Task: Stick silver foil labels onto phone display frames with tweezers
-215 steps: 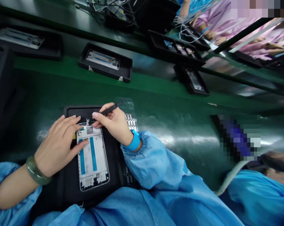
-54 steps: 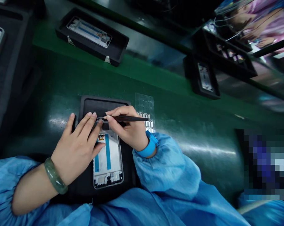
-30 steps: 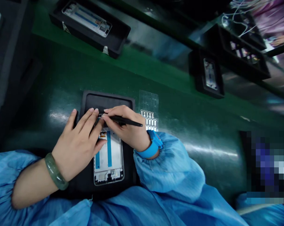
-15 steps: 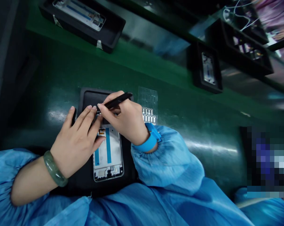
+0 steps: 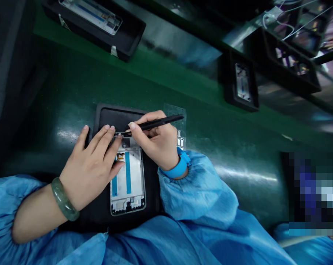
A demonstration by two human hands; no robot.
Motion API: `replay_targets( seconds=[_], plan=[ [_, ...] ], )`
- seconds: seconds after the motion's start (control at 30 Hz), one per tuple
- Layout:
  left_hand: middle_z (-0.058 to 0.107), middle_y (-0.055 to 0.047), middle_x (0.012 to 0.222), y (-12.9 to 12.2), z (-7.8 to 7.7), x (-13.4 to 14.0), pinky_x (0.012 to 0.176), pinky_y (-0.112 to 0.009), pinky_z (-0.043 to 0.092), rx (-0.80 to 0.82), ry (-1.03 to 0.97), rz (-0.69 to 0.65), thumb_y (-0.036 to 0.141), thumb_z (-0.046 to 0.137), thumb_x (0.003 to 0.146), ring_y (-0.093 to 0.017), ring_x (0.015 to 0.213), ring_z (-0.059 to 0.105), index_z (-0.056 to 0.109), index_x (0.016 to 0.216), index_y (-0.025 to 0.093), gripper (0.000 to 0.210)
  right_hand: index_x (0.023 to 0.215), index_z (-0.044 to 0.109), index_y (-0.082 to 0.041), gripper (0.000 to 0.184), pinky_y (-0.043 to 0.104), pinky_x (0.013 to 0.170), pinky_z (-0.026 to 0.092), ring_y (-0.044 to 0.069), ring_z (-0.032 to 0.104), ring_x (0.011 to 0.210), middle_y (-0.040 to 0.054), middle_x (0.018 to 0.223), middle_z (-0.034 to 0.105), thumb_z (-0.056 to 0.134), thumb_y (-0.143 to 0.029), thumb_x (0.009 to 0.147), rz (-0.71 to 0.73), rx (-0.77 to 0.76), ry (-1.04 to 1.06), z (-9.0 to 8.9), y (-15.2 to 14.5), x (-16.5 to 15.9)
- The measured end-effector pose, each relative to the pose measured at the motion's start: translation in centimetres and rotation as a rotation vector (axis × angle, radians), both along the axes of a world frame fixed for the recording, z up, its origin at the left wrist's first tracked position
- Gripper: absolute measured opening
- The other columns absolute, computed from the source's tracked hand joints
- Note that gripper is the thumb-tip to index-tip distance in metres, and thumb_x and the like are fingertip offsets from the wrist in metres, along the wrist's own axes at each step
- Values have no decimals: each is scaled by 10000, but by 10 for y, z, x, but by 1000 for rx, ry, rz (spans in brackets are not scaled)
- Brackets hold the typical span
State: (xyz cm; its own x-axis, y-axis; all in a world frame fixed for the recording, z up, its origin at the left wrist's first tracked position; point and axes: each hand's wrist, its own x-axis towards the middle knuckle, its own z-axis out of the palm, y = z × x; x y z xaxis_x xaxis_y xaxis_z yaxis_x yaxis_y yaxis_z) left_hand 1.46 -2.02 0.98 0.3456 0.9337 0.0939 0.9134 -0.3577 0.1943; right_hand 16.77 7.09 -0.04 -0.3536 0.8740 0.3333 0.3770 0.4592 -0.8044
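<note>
The phone frame (image 5: 136, 173) lies in a tray (image 5: 117, 116), just left of the right grip (image 5: 159, 141), which pinches a black tool (image 5: 162, 122) at the frame's top edge. The spread left grip (image 5: 88, 169) covers its upper left corner.

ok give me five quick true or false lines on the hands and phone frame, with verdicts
1. The right hand holds a black tool. True.
2. The left hand lies open over the upper left part of the phone frame. True.
3. The phone frame lies straight on the green bench. False: it lies on a black tray.
4. The right wrist wears a green bangle. False: the green bangle is on the left one.
5. Two blue strips show on the phone frame. True.
</note>
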Motion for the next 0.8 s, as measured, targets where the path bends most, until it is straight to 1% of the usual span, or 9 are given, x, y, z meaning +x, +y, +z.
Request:
replay_targets(
  seconds=[0.1, 0.3, 0.4, 0.5, 0.57, 0.7, 0.8],
  plan=[
    [444, -222, 1347, 0, 0, 0, 1020, -604, 295, -3, 4, -1, 333, 412, 894, -339, 1267, 396, 439, 1295, 60, 486, 798, 521, -193, 122, 159, 534, 518, 55, 608, 585, -38, 760, 570, 632, -243, 784, 18, 5, 11, 0, -1, 0],
    [448, -224, 1341, 0, 0, -1, 1020, -599, 296, 3, 13, -3, 333, 425, 886, -344, 1262, 401, 432, 1300, 56, 499, 806, 541, -200, 80, 179, 565, 522, 73, 617, 624, -29, 784, 609, 613, -234, 801, 3, 111, -81, 2, -3, -5],
    [452, -223, 1337, 0, -1, -1, 1021, -596, 295, 7, 25, -3, 334, 425, 886, -343, 1259, 404, 431, 1303, 56, 500, 797, 539, -195, 82, 166, 555, 515, 58, 599, 593, -36, 772, 605, 612, -232, 801, -3, 114, -80, 3, -2, -4],
    [459, -223, 1330, 0, 0, -1, 1020, -593, 298, 9, 28, -2, 332, 417, 889, -342, 1256, 409, 446, 1289, 55, 488, 797, 535, -191, 89, 160, 562, 513, 52, 591, 587, -38, 764, 601, 615, -229, 800, 31, 118, -81, 4, -1, -3],
    [466, -224, 1324, 0, 0, -1, 1017, -593, 301, 9, 24, -3, 332, 421, 887, -343, 1250, 414, 456, 1278, 52, 482, 809, 533, -197, 81, 177, 584, 517, 66, 601, 618, -32, 775, 610, 605, -235, 807, 39, 148, -113, 4, -2, -4],
    [471, -225, 1318, 0, 0, -1, 1012, -595, 306, 24, 18, -5, 326, 427, 882, -344, 1244, 422, 456, 1274, 51, 480, 813, 523, -214, 59, 215, 644, 517, 101, 622, 703, -17, 776, 626, 577, -235, 823, 6, 237, -195, 4, -5, -6],
    [476, -220, 1314, 0, 0, -1, 1009, -599, 307, 29, 20, -3, 317, 420, 883, -340, 1241, 425, 465, 1264, 55, 464, 811, 522, -212, 63, 209, 628, 515, 93, 619, 682, -20, 777, 623, 574, -243, 826, 3, 215, -178, 4, -5, -6]
  ],
)
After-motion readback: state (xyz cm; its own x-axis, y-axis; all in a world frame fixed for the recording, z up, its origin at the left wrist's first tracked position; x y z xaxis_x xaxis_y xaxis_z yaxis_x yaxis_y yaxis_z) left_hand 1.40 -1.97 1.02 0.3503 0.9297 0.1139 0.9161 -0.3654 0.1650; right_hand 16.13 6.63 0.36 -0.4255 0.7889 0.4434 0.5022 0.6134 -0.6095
